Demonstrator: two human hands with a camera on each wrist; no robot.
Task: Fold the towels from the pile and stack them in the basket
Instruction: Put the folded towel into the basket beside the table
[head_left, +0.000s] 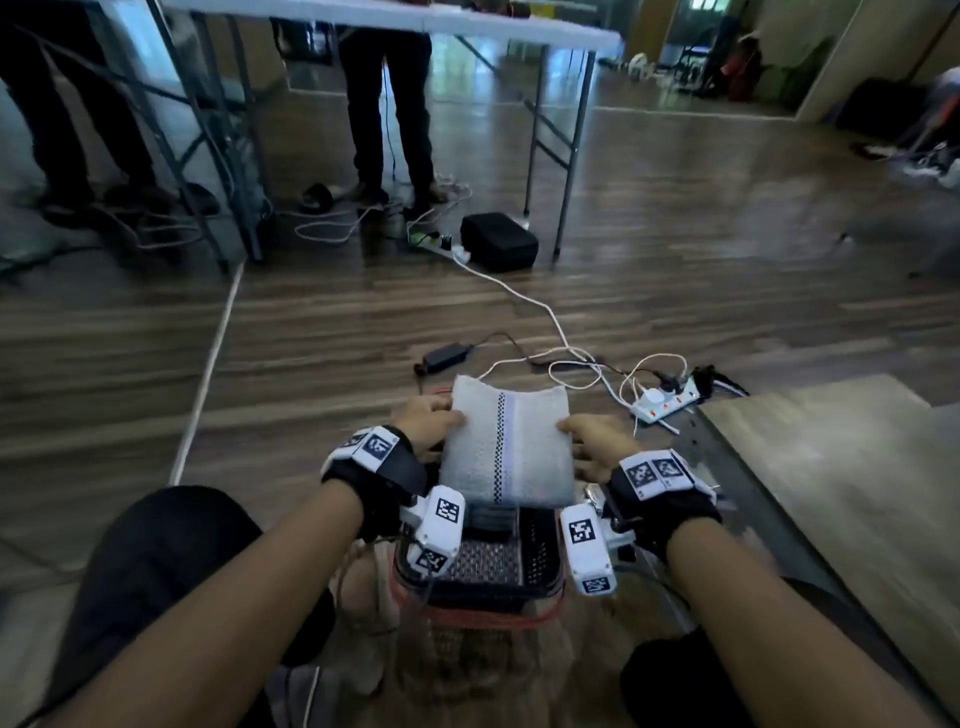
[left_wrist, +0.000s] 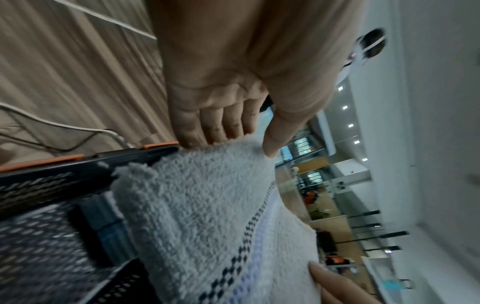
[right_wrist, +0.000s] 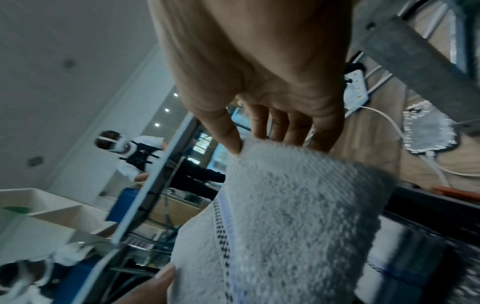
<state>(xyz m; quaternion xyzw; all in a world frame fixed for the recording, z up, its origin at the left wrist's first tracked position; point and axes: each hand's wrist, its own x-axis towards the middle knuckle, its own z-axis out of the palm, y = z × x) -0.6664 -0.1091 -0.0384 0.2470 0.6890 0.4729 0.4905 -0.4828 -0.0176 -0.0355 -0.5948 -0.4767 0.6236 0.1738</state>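
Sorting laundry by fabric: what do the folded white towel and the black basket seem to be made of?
Folded white towel: looped terry cloth, probably cotton, fuzzy matte pile with a flat woven checked stripe. Black basket: looks like rigid moulded plastic, perforated walls, orange rim.

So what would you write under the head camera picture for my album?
Two hands, left hand and right hand, hold a folded towel above a basket.
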